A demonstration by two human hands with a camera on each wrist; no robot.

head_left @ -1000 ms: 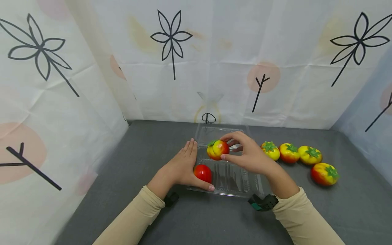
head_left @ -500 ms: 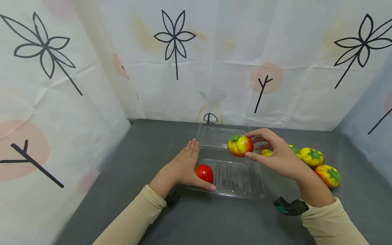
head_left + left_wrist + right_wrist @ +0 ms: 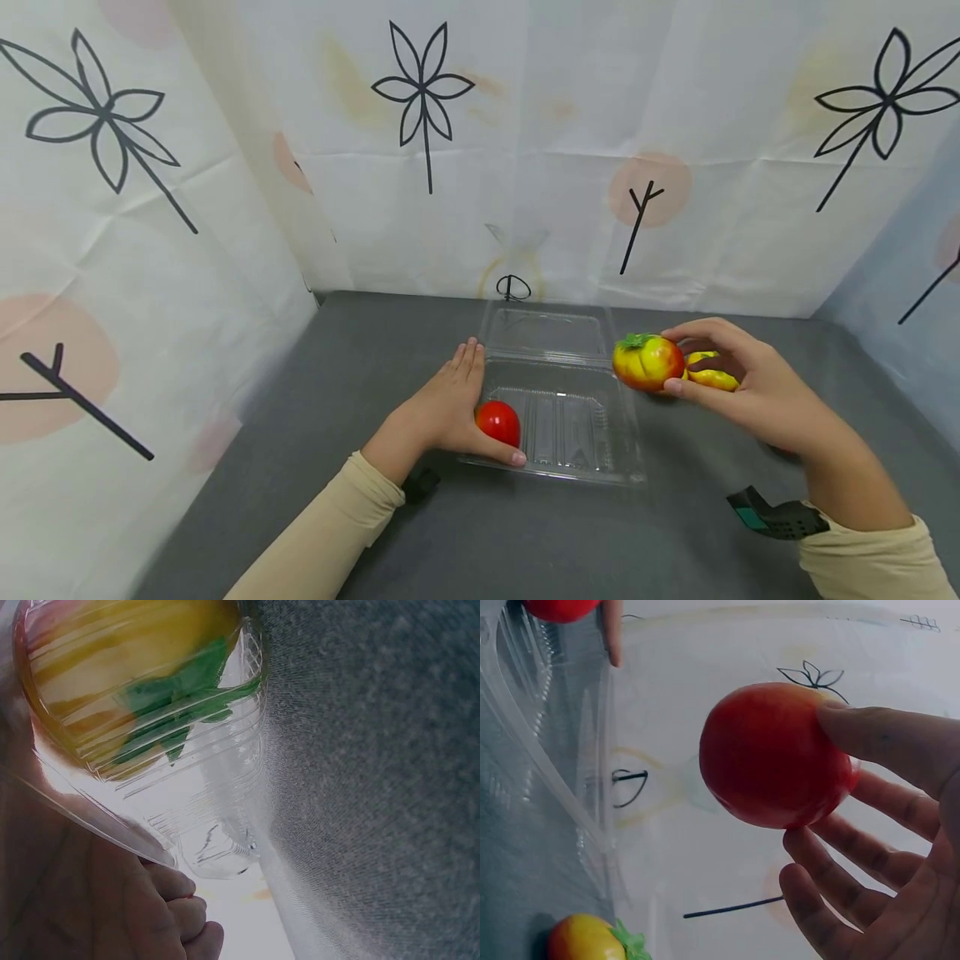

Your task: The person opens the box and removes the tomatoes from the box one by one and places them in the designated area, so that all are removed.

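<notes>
My right hand (image 3: 757, 392) pinches a red-and-yellow tomato (image 3: 648, 362) between thumb and fingertips, held up to the right of the clear plastic box (image 3: 633, 417). Its red underside fills the middle of the right wrist view, where the thumb (image 3: 885, 735) lies on one side. Against the left side of the box rests my left hand (image 3: 442, 408), fingers straight and thumb stretched along the front edge. One tomato (image 3: 498, 422) sits inside the box beside that thumb. Through the ribbed plastic wall, the left wrist view shows this tomato (image 3: 97, 682) with green leaves.
Behind the right hand, another yellow tomato (image 3: 712, 379) shows on the dark grey table (image 3: 390, 333); others there are mostly hidden. The box's lid (image 3: 551, 329) lies folded back towards the patterned cloth wall (image 3: 525, 192). A further cloth wall stands at left.
My right hand has carried the tomato rightwards, from over the box to past its right side, now covering most of the row of tomatoes. The left hand stays in place.
</notes>
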